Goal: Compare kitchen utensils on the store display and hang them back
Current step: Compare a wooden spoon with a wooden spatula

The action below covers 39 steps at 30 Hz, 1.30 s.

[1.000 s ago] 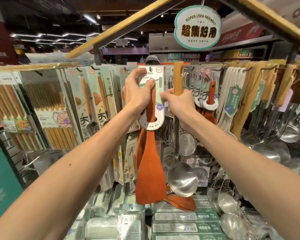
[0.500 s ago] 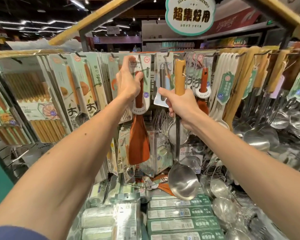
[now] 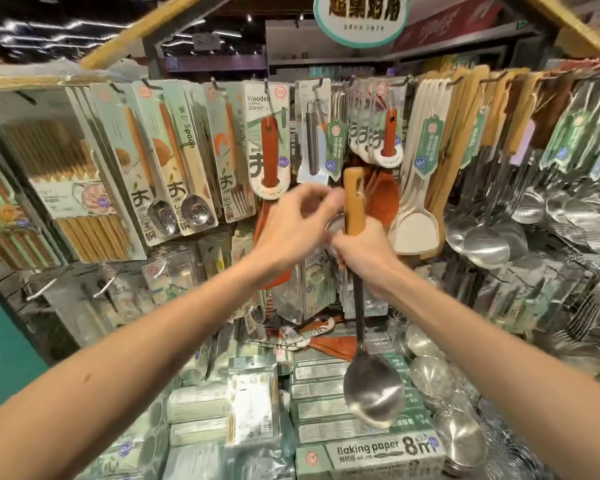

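Holds a steel ladle with a pale wooden handle upright, bowl down, clear of the hanging rows. Clamps the right grip round the handle's lower end. Keeps the blurred left grip loosely spread just beside the handle's top edge. Leaves the red-brown wooden spatula hooked above.

Right hand gripping ladle handle, left hand blurred beside it, wooden spatula hanging.
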Available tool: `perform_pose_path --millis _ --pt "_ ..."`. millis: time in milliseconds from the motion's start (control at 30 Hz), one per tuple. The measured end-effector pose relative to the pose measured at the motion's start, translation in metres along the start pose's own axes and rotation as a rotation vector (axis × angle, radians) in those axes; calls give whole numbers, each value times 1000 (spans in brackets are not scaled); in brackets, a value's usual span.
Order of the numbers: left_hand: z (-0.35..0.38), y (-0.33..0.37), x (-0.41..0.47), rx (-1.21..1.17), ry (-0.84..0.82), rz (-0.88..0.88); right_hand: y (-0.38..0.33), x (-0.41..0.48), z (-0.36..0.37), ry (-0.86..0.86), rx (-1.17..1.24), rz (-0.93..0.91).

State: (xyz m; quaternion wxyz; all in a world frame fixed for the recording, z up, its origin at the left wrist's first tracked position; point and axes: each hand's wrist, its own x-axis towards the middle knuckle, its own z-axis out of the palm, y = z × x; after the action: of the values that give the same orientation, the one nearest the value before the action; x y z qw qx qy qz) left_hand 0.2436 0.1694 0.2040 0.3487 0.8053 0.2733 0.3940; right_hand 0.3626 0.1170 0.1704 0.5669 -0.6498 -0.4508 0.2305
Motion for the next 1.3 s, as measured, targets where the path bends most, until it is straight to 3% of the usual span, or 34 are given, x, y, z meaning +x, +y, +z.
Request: perform_pose_path --millis 100,200,300,600,800,1133,1300 --pt "28 -6 -28 53 -38 3 19 -22 10 -6 133 53" --pt "46 -7 -39 114 12 43 32 -41 1 58 -67 -14" --pt "63 -4 -41 81 -21 26 46 -52 -16 79 -74 47" --pt "126 -6 -32 -37 -67 6 86 -62 -105 -106 -33 17" --pt "172 31 -2 -126 -55 36 118 -54 -166 -220 -84 36" --pt "257 101 76 -264 -20 70 116 -13 -260 -67 149 38" --pt "280 124 119 -228 56 104 103 21 -298 -5 163 -47"
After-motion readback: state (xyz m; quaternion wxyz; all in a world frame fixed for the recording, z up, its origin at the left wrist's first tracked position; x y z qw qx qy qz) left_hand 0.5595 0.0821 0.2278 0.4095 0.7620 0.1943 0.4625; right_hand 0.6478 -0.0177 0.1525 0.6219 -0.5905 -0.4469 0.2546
